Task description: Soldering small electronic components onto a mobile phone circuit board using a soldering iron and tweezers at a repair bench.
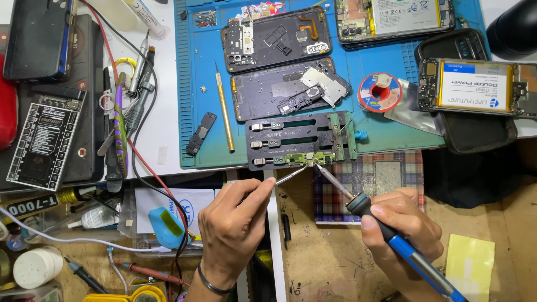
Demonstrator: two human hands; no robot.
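Head view is showing both hands working at the near edge of the blue mat [184, 112]. Left hand [232, 226] is pinching tweezers [291, 176], their tips touching the small green board [305, 159]. That board is sitting clamped in the black holder [299, 142] at the mat's near edge. Right hand [405, 223] is gripping a blue-handled iron [386, 235], its tip meeting the board from the right. Two opened phones [277, 39] are lying behind the holder, a solder reel [380, 92] to its right. A brass-handled pick [225, 112] is lying left of the holder; nothing is blocking either tool.
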